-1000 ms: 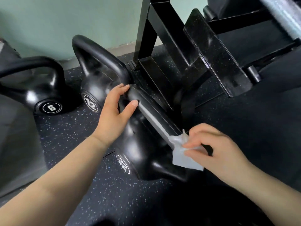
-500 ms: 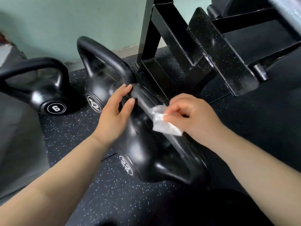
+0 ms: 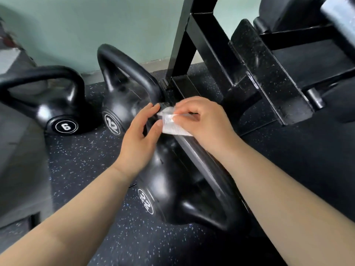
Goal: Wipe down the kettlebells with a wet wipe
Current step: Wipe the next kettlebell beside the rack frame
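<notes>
A black kettlebell marked 22 (image 3: 172, 189) stands on the floor in front of me, its handle running from far left to near right. My left hand (image 3: 140, 139) cups the far end of that handle between fingers and thumb. My right hand (image 3: 203, 121) pinches a white wet wipe (image 3: 172, 126) and presses it on the far end of the handle, right beside my left fingertips. Behind it stands a kettlebell marked 12 (image 3: 123, 104), and to the left one marked 6 (image 3: 53, 104).
A black metal rack frame (image 3: 203, 47) and its slanted plate (image 3: 269, 73) rise close behind and to the right of the 22 kettlebell. Speckled dark rubber flooring (image 3: 76, 160) lies underneath, with a grey surface (image 3: 17, 160) at the left and a green wall (image 3: 96, 22) behind.
My right hand slid the wipe up the handle from its near lower end to the far top end, next to my left hand. My left hand stayed on the handle.
</notes>
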A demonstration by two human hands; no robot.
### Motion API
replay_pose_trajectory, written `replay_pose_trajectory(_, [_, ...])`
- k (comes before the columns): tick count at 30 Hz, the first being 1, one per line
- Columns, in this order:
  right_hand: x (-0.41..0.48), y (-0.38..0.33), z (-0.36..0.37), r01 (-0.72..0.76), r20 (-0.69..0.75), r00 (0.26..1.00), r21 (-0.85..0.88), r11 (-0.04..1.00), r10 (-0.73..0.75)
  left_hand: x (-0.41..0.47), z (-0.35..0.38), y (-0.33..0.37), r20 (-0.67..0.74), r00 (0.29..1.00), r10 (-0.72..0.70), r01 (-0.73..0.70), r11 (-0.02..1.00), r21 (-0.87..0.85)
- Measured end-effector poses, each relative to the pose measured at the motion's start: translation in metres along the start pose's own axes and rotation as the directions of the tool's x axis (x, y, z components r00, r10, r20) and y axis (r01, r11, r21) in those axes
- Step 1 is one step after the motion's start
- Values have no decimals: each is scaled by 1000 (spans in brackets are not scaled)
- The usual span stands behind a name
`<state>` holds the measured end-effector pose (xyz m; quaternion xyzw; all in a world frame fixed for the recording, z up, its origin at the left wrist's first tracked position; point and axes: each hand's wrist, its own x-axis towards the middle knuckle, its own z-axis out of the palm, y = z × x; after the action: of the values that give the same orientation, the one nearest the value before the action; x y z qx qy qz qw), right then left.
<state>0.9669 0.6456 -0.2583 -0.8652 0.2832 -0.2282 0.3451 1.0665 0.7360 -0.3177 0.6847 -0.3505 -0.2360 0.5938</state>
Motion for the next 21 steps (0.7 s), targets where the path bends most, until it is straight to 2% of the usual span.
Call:
replay_pose_trajectory(4, [-45,4,-31,13,131,991,-40,999,-7,2,-3,0,5,1000,16,-16,1000,9])
replay_pose_trajectory(7, [-84,3,-51,-46,195,979,-39,998,53,2,-2,-1,36,999,37,-38,999,24])
replay_pose_trajectory(9, [-86,4,-63,-219,157,967,101,971,201,0,-1,1,50,990,131,-135,986,100])
replay_pose_trajectory(11, [-69,18,-69,-397,117,918,311,864,379,1,0,2,72,973,220,-227,967,115])
replay_pose_trajectory(13, [-41,28,-64,-514,191,854,459,725,485,2,1,2,112,962,249,-259,962,86])
replay_pose_trajectory(14, [-28,29,-55,-541,244,837,506,671,490,2,3,1,131,959,251,-263,961,80])
replay_pose_trajectory(16, [-14,26,-35,-543,300,838,545,640,455,1,4,-2,142,953,267,-280,957,78])
replay_pose_trajectory(19, [-24,20,-28,-512,315,859,518,685,404,4,2,-5,140,947,289,-302,950,85])
replay_pose_trajectory(21, [-45,23,-44,-541,373,837,452,710,400,5,0,-5,150,947,285,-299,951,81])
